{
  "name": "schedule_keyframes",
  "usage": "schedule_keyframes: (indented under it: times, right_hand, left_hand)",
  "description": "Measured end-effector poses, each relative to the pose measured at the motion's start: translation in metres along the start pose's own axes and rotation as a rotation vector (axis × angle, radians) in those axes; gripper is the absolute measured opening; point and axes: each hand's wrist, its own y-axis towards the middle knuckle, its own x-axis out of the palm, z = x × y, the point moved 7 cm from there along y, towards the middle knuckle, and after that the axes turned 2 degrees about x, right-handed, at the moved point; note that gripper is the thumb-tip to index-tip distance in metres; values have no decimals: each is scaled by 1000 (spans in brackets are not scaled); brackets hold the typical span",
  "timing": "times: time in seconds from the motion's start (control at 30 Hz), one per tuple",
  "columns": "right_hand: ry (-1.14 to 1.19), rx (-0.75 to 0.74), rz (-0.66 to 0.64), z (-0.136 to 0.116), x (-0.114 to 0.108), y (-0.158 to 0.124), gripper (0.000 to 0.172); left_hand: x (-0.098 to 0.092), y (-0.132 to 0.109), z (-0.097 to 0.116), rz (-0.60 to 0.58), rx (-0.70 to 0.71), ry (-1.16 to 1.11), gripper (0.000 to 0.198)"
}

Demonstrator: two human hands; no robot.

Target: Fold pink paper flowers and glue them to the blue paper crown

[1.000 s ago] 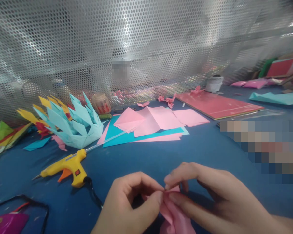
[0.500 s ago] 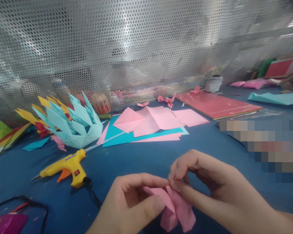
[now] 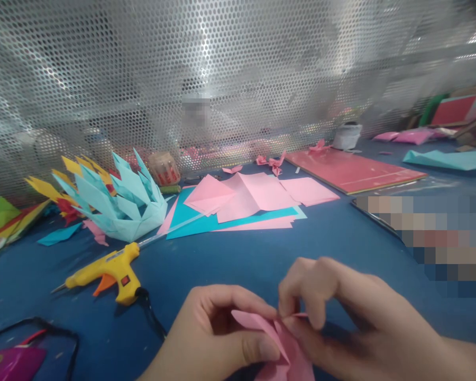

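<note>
Right hand (image 3: 353,317) dipped, one finger now apart; left hand (image 3: 216,338) thumb lower across pink paper (image 3: 299,364)

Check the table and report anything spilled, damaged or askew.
Mildly askew: pink sheets lie at uneven angles on the blue paper, and the stick from the glue gun reaches over that paper. No spill shows, nor any tear in the held paper.

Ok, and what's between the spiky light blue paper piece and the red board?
In the head view, pink sheets and a blue sheet lie between the spiky paper piece and the red board.
</note>
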Motion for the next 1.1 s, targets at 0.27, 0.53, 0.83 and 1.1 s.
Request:
schedule_keyframes:
  times: [0.27, 0.53, 0.83, 1.1]
  right_hand:
    - [-93, -43, -57, -9, -1, 4, 16]
    - [-63, -63, -150, -12, 3, 6, 23]
    - [-13, -18, -65, -4, -2, 6, 16]
    - [334, 449, 70, 40, -3, 6, 7]
  left_hand:
    - [-8, 4, 7, 79, 58, -24, 15]
    - [-14, 7, 8, 115, 153, -9, 15]
    - [-13, 4, 11, 90, 212, -9, 31]
    - [-16, 7, 7, 82, 171, -48, 23]
